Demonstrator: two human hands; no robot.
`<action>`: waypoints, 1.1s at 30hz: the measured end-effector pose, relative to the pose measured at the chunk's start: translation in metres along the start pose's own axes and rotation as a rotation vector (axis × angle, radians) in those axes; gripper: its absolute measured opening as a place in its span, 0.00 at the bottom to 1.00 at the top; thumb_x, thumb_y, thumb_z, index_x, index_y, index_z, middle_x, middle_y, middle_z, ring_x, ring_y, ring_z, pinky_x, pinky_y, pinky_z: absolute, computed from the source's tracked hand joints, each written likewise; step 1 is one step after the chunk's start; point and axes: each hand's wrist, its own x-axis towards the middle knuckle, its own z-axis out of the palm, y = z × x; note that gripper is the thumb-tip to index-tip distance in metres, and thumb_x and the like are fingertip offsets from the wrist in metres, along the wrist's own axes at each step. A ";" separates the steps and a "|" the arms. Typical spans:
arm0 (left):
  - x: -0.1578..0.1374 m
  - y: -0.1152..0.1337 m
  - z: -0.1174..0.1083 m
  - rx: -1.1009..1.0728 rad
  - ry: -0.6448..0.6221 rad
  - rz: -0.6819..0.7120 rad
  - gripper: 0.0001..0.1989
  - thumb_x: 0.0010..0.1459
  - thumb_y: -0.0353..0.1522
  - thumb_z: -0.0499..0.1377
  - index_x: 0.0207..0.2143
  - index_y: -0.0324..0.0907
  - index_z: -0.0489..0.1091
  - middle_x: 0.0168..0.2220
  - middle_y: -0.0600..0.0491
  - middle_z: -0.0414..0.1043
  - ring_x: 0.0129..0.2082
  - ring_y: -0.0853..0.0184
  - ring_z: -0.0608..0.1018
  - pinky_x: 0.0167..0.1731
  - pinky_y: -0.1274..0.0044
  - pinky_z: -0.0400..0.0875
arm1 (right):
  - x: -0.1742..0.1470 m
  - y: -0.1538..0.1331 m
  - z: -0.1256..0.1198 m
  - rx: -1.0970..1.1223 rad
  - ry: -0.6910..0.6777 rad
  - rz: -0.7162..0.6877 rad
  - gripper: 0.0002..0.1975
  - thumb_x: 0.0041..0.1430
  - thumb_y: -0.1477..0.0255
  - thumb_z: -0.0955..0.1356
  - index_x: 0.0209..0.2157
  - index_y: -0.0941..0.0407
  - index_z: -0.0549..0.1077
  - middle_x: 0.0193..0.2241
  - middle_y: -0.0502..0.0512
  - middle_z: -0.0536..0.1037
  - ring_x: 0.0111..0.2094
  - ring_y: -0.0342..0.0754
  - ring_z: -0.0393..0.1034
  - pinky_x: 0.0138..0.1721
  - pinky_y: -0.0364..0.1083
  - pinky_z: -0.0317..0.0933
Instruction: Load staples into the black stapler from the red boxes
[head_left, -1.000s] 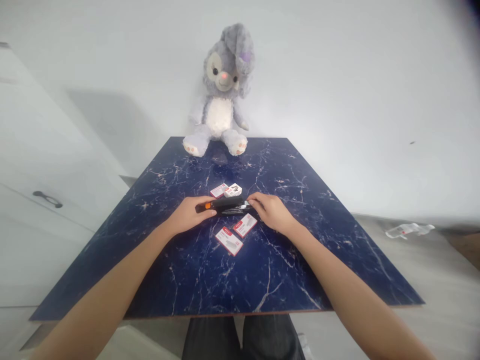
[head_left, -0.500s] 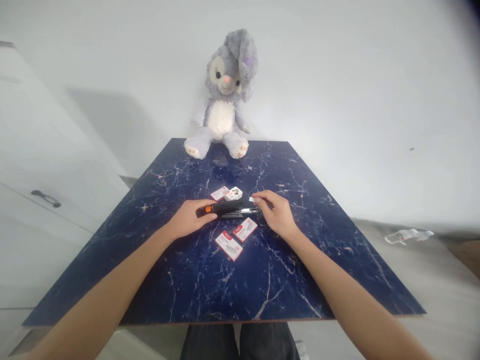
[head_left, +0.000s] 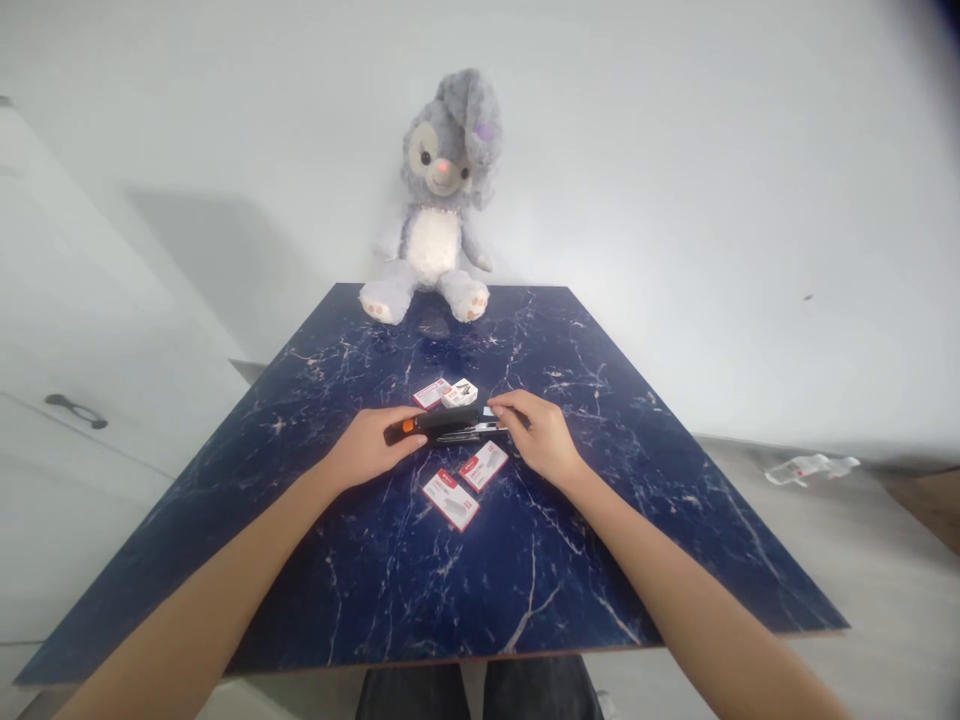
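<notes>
A black stapler (head_left: 450,420) with an orange patch lies across the middle of the blue marbled table (head_left: 525,590), its metal staple channel showing. Wrapped round its rear end on the left is my left hand (head_left: 373,445). At the other end, my right hand (head_left: 541,438) is closed, thumb and fingers drawn together beside the metal channel. A small pale piece (head_left: 488,411) shows at its fingertips; its kind is not clear. Just in front of the stapler lie two red-and-white staple boxes, one box (head_left: 451,499) nearer me and another box (head_left: 484,464) behind it.
Behind the stapler are a flat red-and-white box (head_left: 430,394) and a small white box (head_left: 460,394). A grey plush rabbit (head_left: 435,240) sits at the table's far edge against the wall. Clear plastic packaging (head_left: 810,469) lies on the floor at right; a white cabinet (head_left: 97,470) stands left.
The whole view has shifted slightly. My right hand has come a little closer to the stapler, over its metal end. My left hand keeps its hold on the stapler.
</notes>
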 end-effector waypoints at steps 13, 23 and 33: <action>0.001 0.000 0.001 0.014 -0.004 -0.007 0.19 0.58 0.45 0.59 0.48 0.48 0.76 0.44 0.52 0.80 0.41 0.57 0.81 0.42 0.71 0.73 | 0.001 0.007 -0.001 -0.034 -0.105 -0.100 0.10 0.63 0.77 0.65 0.36 0.52 0.78 0.37 0.52 0.81 0.40 0.48 0.75 0.46 0.49 0.68; 0.000 0.002 0.000 0.016 -0.008 0.006 0.17 0.59 0.43 0.59 0.48 0.48 0.76 0.43 0.53 0.80 0.40 0.58 0.81 0.41 0.72 0.72 | 0.000 0.004 0.001 -0.110 -0.194 -0.123 0.10 0.61 0.79 0.67 0.36 0.52 0.78 0.36 0.53 0.81 0.41 0.50 0.73 0.46 0.50 0.67; 0.001 0.003 -0.001 0.032 -0.026 0.011 0.17 0.60 0.43 0.58 0.48 0.46 0.75 0.43 0.52 0.80 0.40 0.59 0.80 0.40 0.72 0.71 | 0.000 -0.001 0.001 -0.139 -0.173 -0.068 0.10 0.59 0.82 0.68 0.35 0.52 0.77 0.35 0.51 0.81 0.38 0.48 0.73 0.43 0.49 0.66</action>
